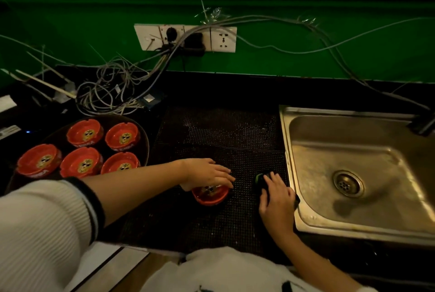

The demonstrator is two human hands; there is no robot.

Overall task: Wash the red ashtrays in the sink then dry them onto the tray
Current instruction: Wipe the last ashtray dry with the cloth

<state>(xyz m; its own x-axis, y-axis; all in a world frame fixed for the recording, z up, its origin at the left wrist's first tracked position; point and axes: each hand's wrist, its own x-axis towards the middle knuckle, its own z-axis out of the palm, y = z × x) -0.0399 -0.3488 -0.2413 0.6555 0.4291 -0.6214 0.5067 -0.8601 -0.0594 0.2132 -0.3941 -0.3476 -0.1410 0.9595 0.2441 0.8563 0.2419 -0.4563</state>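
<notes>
right hand (277, 199) palm down, fingers curled over a dark sponge (260, 178) with a green edge, on the black mat (211, 131) just left of the sink (353, 174). left hand (207, 174) reaches across, fingers spread over the red ashtray (209, 195), gripping its far rim. ashtray upright, round, no long axis. far left: five more ashtrays (81, 162) upright on the tray (143, 141).
</notes>
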